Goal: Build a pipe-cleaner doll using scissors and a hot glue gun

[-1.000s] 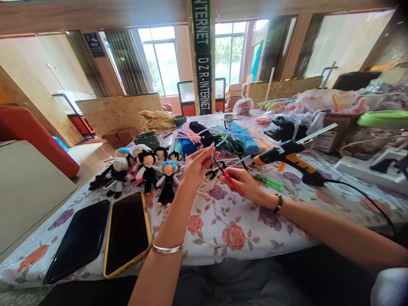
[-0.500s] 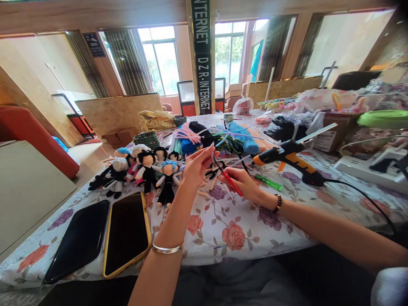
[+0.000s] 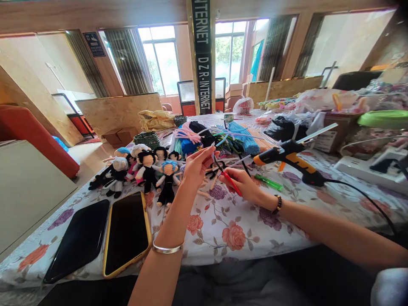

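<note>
Cluttered floral tablecloth [image 3: 236, 221]. Row of small pipe-cleaner dolls [image 3: 145, 168] at 9 o'clock of the hands, just beside the left wrist. Two phones at 7 o'clock near the table edge: black phone [image 3: 78, 240], yellow-cased phone [image 3: 127, 231], lying side by side. Heap of pipe cleaners [image 3: 219, 138] at 12 o'clock, behind the fingers. Orange-black glue gun [image 3: 288, 157] at 2 o'clock, nozzle aimed toward the hands, cord trailing to 4 o'clock. Green lighter [image 3: 268, 182] at 3 o'clock, close to the right hand. White power strip [image 3: 366, 168] far at 3 o'clock.

Left hand [image 3: 197, 165] raised off the cloth, palm inward, fingertips pinching a thin dark pipe cleaner [image 3: 216, 163] held between both hands. Right hand [image 3: 244, 182] low, nearly on the cloth, curled and gripping red-handled scissors [image 3: 232, 183], blades reaching up to the strand. Silver bangle [image 3: 167, 247] on left wrist, bead bracelet [image 3: 278, 203] on right.
</note>
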A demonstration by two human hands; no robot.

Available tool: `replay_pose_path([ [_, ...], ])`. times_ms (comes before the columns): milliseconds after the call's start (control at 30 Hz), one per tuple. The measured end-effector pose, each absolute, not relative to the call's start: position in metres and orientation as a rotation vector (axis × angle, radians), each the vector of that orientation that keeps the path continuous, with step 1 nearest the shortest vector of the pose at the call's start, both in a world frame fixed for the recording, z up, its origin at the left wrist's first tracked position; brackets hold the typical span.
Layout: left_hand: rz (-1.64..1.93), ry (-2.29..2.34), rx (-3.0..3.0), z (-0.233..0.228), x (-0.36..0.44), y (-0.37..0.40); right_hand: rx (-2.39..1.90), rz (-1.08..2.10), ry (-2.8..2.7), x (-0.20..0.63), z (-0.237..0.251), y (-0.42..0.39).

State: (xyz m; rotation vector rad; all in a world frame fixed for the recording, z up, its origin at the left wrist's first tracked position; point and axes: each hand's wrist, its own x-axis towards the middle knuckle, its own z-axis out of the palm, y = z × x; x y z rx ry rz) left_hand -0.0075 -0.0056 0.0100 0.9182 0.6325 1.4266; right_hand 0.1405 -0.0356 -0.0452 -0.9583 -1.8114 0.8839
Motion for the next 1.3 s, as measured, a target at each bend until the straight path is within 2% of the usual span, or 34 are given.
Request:
replay_pose_path([
  [1300, 1.407, 0.672, 0.904, 0.0128, -0.0109, -0.0070, -0.882, 1.048, -1.767, 0.1400, -0.0420, -0.0369],
])
